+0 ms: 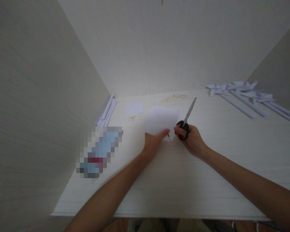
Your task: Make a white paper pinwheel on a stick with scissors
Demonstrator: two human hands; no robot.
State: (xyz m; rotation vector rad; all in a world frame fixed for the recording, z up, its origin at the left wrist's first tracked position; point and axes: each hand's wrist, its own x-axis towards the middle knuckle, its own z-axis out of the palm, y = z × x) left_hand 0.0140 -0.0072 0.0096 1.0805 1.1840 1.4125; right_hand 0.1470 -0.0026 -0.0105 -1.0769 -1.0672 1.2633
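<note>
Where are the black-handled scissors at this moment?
In the head view, the black-handled scissors are right of centre on the white table, held by the right hand, beside the white paper sheet.

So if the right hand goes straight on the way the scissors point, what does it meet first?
The right hand holds scissors pointing up and right, toward the back wall. The table there looks free; probably the wall comes first, though depth is unclear.
</note>
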